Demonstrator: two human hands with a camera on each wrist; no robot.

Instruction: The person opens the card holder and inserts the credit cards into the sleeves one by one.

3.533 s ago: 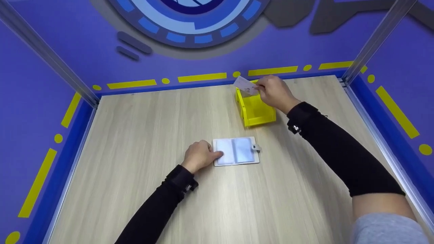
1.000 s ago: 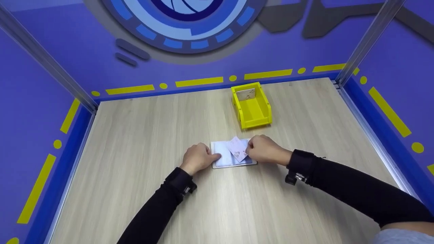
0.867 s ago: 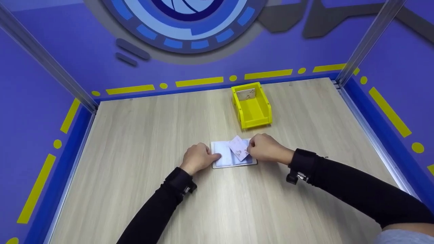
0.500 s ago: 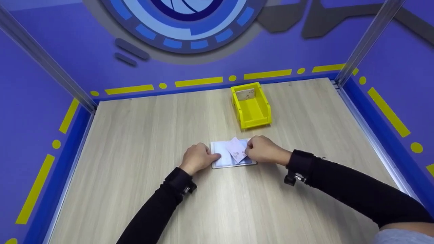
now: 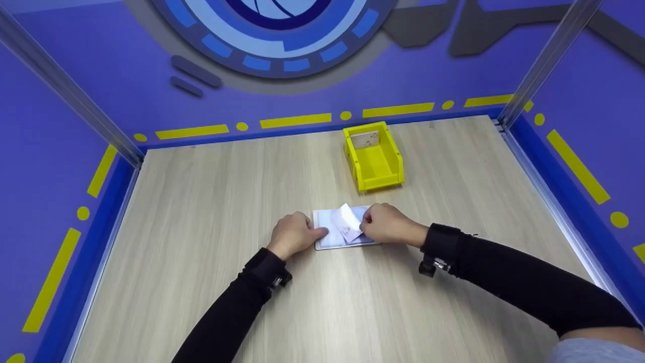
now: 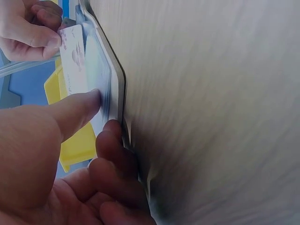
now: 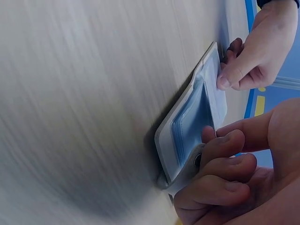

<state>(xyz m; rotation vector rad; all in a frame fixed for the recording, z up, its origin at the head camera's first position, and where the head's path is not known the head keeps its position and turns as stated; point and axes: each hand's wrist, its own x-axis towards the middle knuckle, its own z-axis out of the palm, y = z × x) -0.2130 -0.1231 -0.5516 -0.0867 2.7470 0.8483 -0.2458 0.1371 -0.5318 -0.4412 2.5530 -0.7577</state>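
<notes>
A white card holder (image 5: 324, 243) lies spread open on the table, with clear plastic sleeves and a snap strap (image 7: 191, 165). My left hand (image 5: 294, 234) grips its left edge, thumb on top of the sleeve and fingers at the edge, as the left wrist view shows. Above the sleeves, my right hand (image 5: 388, 223) pinches a small pale card with pinkish print (image 5: 347, 225). The card tilts and catches the light. Whether its lower edge is inside a sleeve I cannot tell. In the head view my right hand hides part of the right page.
A yellow bin (image 5: 380, 182) stands behind the card holder, with another printed card (image 5: 365, 140) leaning on its back wall. Blue-purple panels (image 5: 282, 108) enclose the wooden table (image 5: 227, 201) at the back and both sides.
Since 3.5 s ago, my right hand has brought the card from the bin to the card holder. Lately the card has shifted slightly left and tilted. My left hand stays on the holder.
</notes>
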